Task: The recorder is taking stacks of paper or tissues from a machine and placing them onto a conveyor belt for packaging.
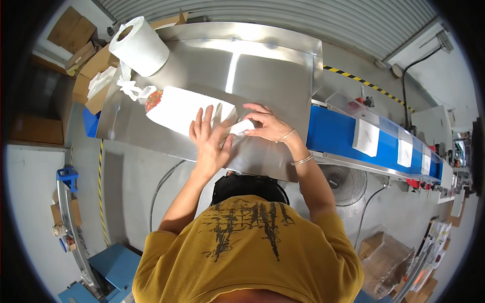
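Observation:
On the steel table lies a long white packet (182,108) that looks like paper or thin film. A rounded end with a red and green pattern (154,101) sticks out at its left. My left hand (208,139) rests with spread fingers on the packet's right part, near a crease. Beside it, my right hand (268,126) pinches a small folded white piece (241,127) between thumb and fingers at the packet's right end. Whether this piece is part of the packet, I cannot tell.
A large white paper roll (139,48) stands at the table's far left, with crumpled white strips (132,90) below it. Open cardboard boxes (93,76) sit left of the steel table (273,65). To the right, a blue conveyor belt (331,126) carries several flat white packets (366,137).

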### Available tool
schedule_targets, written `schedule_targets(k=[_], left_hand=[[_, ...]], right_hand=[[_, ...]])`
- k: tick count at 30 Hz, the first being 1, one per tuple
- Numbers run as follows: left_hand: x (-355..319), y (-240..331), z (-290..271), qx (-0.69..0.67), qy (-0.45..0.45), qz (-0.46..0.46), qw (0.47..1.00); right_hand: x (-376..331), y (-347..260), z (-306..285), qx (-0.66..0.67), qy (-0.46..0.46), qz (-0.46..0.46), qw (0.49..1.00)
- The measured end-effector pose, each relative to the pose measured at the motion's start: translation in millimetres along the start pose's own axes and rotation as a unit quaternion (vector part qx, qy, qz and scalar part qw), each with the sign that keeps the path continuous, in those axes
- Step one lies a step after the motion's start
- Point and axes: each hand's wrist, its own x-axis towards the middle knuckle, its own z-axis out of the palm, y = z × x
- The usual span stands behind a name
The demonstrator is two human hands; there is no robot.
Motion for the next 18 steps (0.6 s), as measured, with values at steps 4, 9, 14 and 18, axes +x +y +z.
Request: schedule_targets(k=[4, 9, 14, 18], left_hand=[[-4, -21, 5, 0.047, 0.039, -0.033, 0.998], [-5, -26, 3, 0.049, 0.033, -0.029, 0.998], [-4, -21, 2, 0.002, 0.02, -0.039, 0.999], [-8, -22, 1, 0.006, -0.007, -0.008, 1.0]], right_hand=[[-46, 38, 1, 0.227, 0.141, 0.179, 0.947], [-146, 103, -70, -0.154, 0.375, 0.328, 0.853], [-139, 59, -94, -0.377, 0.411, 0.317, 0.767], [-42, -7, -38, -0.076, 0.114, 0.068, 0.988]])
